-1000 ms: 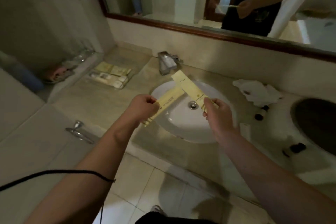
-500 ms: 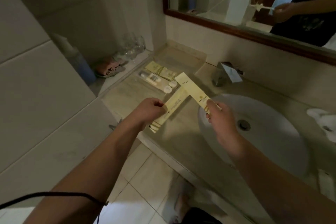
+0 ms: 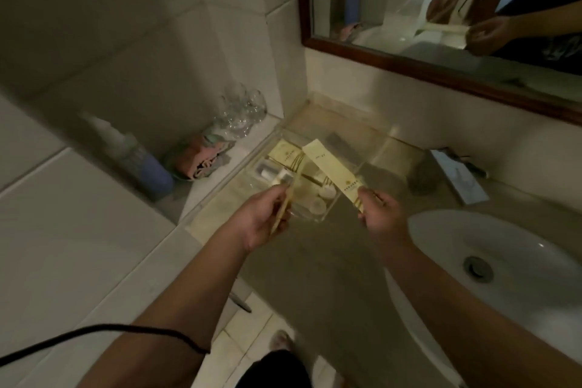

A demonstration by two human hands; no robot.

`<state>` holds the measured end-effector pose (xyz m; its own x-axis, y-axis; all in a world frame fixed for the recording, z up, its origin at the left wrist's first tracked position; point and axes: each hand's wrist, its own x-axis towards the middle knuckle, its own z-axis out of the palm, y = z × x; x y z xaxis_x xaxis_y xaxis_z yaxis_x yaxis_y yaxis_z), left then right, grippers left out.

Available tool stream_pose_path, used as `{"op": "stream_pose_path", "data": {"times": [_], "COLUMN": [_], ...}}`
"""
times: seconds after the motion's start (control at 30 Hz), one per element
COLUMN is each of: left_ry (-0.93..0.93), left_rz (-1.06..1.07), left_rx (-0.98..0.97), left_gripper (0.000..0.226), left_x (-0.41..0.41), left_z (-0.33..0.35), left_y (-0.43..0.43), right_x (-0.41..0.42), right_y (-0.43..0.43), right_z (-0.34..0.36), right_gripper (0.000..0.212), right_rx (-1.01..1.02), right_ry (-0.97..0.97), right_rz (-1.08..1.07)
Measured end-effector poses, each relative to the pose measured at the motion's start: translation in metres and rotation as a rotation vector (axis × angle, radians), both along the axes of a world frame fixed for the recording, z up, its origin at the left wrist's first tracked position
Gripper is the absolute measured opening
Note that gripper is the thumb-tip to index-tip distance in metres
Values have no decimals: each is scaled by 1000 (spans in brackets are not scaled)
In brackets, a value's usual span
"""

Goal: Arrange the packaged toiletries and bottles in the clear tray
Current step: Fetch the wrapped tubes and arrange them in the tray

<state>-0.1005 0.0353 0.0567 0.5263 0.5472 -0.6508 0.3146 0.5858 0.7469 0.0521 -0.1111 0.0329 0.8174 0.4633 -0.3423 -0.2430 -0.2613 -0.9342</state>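
One cream packet (image 3: 333,172) is pinched at its near end by the right hand (image 3: 381,217), a second packet (image 3: 285,205), seen edge-on, is gripped in the curled left hand (image 3: 261,224), and both are held above the clear tray (image 3: 382,151) at the far left of the counter (image 3: 315,261).

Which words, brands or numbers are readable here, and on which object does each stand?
None can be quoted.
On the long packet in the right hand: gold emblem and a line of print, too blurred to read.
On the flat packet in the clear tray: a line of print, too blurred.
On the thin packet in the left hand: edge-on, no print shows.
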Motion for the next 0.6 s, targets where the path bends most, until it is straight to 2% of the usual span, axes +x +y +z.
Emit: {"op": "stream_pose_path", "data": {"times": [0.07, 0.17, 0.23, 0.3, 0.47, 0.6], "left_ry": [-57, -124, -109, -12, 121, 124], "left_rz": [88, 147, 214, 193, 116, 31], "left_rx": [-45, -50, -53, -19, 179, 258], "left_gripper": [23, 15, 19, 21, 25, 30], "left_x": [11, 23, 29, 35, 53, 63], "left_z": [-10, -22, -30, -35, -48, -59], "left_y": [17, 42, 57, 69, 86, 91], "right_x": [5, 14, 20, 24, 35, 44], "right_y": [13, 31, 45, 60, 88, 105], "right_z": [-6, -13, -14, -14, -16, -19], "right_gripper": [23, 24, 21, 17, 28, 24], "right_rx": [-49, -141, -163, -197, -288, -326], "right_ry": [-1, -6, 4, 34, 93, 154], "right_rz": [36, 7, 3, 4, 66, 131]}}
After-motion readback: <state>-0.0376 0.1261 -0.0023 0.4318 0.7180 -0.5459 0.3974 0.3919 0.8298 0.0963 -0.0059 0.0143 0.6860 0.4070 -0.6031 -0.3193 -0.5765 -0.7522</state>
